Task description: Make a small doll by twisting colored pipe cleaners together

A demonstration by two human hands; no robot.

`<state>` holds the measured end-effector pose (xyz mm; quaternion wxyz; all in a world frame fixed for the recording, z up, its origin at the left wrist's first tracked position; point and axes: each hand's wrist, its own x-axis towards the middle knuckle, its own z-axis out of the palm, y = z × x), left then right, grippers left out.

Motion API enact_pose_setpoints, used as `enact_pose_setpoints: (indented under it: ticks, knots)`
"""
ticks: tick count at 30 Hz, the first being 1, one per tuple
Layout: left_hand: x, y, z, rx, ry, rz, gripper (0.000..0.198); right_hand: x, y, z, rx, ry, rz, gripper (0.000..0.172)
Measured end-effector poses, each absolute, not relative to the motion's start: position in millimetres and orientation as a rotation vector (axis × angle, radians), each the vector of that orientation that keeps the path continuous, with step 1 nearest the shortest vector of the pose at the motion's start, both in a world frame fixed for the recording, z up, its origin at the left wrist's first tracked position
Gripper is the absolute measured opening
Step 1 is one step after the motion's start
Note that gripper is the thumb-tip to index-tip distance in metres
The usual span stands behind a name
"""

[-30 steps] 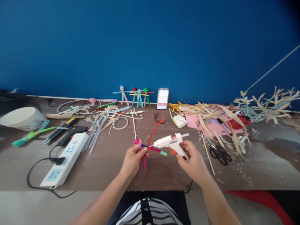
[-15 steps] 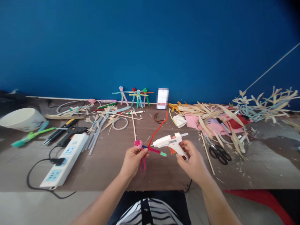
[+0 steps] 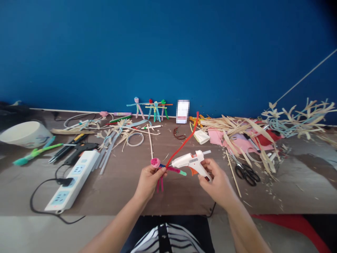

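Left hand curled shut, pinching a pipe-cleaner figure just under its pink rosette head, forearm in from lower left. Right hand wrapped round the grip of a white hot glue gun, forearm in from lower right. Two hands, both held up over the bench, close together but not touching.

On the figure I count two magenta legs, one pink-and-green pipe cleaner pointing right, and one long red pipe cleaner rising up and right. The gun has one orange trigger and one glue stick out the back. Its nozzle points left, just beside the red pipe cleaner; I can't tell if they touch.

Further out on the bench, I've got one black glue gun and one white power strip to the left, with a white bowl past them. To the right are one pair of black-handled scissors and a heap of pale leaf strips over pink paper. Four small pipe-cleaner figures stand at the back, against the blue wall.
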<state>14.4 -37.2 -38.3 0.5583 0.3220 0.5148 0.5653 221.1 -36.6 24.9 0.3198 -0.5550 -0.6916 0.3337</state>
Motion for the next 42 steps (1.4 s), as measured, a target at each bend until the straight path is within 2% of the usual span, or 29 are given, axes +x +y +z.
enact_pose_setpoints:
  ticks: [14,42]
  knots:
    - [15,-40,-39,0.82,1.236,1.3,0.016,223,-40,31,-1.5,-1.901,0.72,0.026]
    - [10,-39,-32,1.121,1.415,1.151,0.021,230,-40,34,-1.51,-1.95,0.787,0.024]
